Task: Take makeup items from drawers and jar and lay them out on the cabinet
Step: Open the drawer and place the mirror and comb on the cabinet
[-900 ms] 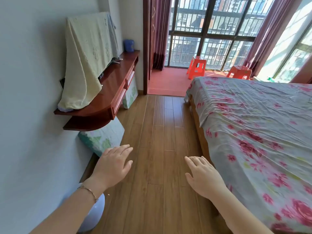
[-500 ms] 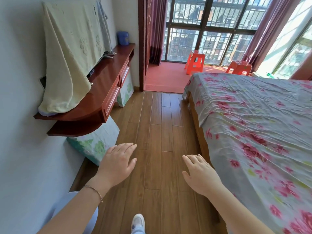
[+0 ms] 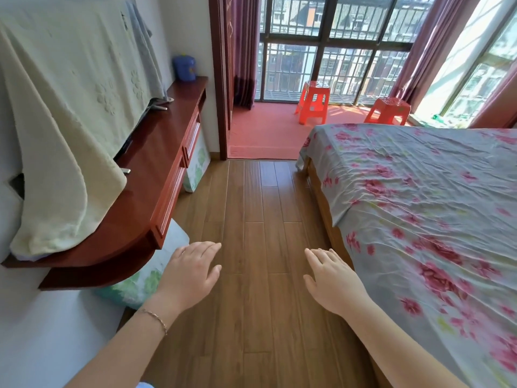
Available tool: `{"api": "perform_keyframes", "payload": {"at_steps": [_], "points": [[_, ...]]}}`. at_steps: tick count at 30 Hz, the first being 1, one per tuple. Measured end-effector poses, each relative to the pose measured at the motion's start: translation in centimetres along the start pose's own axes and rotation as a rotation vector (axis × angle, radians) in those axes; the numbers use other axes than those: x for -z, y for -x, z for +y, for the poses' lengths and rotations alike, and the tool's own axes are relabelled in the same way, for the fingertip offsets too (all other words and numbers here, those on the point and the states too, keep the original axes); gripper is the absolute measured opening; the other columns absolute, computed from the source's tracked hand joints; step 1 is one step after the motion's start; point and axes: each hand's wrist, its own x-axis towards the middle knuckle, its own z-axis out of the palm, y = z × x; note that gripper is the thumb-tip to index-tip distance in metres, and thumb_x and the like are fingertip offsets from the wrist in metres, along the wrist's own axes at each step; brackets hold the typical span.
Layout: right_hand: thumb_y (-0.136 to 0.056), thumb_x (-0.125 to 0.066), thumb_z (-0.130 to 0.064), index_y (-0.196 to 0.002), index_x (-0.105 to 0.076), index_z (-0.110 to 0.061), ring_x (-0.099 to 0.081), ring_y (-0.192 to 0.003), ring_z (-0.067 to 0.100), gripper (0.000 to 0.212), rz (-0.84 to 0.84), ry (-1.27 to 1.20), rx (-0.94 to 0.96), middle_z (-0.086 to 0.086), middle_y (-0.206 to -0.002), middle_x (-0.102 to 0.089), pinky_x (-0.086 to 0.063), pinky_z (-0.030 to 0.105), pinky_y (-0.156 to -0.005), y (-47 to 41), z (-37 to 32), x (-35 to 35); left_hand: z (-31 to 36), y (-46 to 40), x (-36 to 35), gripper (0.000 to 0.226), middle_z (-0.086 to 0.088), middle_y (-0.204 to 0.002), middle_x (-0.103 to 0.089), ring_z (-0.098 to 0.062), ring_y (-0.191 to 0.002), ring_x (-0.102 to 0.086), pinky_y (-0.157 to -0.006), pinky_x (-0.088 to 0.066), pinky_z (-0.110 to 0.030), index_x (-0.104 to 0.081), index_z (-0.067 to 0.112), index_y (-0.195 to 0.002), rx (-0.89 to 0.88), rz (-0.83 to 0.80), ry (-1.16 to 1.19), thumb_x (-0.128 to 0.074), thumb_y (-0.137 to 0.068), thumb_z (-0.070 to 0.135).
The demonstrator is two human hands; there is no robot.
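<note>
Both hands empty, over the wood floor.
Left hand and right hand flat, fingers straight (palms down). Red cabinet on left wall, drawers closed; blue jar at far end.

The cabinet is showing glossy reddish-brown wood, a pale cream cloth with faint embossed flowers draping over it. A blue jar is standing at its far end. The bed is wearing pale grey sheeting with pink-red roses. Two stools are glowing bright orange-red against purple curtains
</note>
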Motion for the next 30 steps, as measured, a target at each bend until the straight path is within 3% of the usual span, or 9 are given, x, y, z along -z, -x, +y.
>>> {"api": "perform_keyframes", "payload": {"at_steps": [6,15,26,30], "points": [[-0.098,-0.033,-0.036,-0.148,-0.02,-0.021,-0.021,-0.14,0.013,0.054,-0.001,-0.01,-0.048,-0.005,-0.15,-0.03,-0.008,0.025,-0.114,-4.4,2.1,0.2,-1.7,-5.0,-1.8,0.052,0.004,-0.118,-0.063,-0.016,-0.112,-0.057,-0.093,-0.045,-0.039,-0.059,0.018,-0.122,0.02,-0.018,0.034,-0.035,-0.085,0.045],[-0.098,-0.032,-0.038,-0.148,-0.019,-0.021,-0.019,-0.141,0.013,0.055,-0.042,-0.018,-0.031,-0.005,-0.152,-0.027,-0.006,0.025,-0.113,-14.9,7.1,-0.4,-2.8,-15.4,-4.3,0.052,0.002,-0.113,-0.066,-0.018,-0.105,-0.062,-0.088,-0.048,-0.04,-0.063,0.016,-0.115,0.034,-0.007,0.023,-0.034,-0.082,0.044],[-0.098,-0.031,-0.039,-0.149,-0.018,-0.021,-0.018,-0.141,0.014,0.055,-0.107,0.032,0.103,-0.005,-0.152,-0.026,-0.007,0.025,-0.113,-31.2,15.4,1.7,-3.1,-29.5,-8.2,0.046,0.006,-0.132,-0.054,-0.013,-0.125,-0.047,-0.105,-0.033,-0.034,-0.05,0.021,-0.132,0.171,-0.072,0.008,-0.045,-0.09,0.04],[-0.099,-0.032,-0.037,-0.148,-0.018,-0.018,-0.02,-0.141,0.015,0.055,-0.126,0.05,0.179,-0.004,-0.151,-0.028,-0.009,0.026,-0.114,-35.8,16.3,2.3,-3.9,-32.5,-9.1,0.044,0.005,-0.127,-0.058,-0.013,-0.121,-0.051,-0.102,-0.036,-0.035,-0.054,0.02,-0.128,0.226,-0.073,-0.003,-0.046,-0.089,0.039]]}}
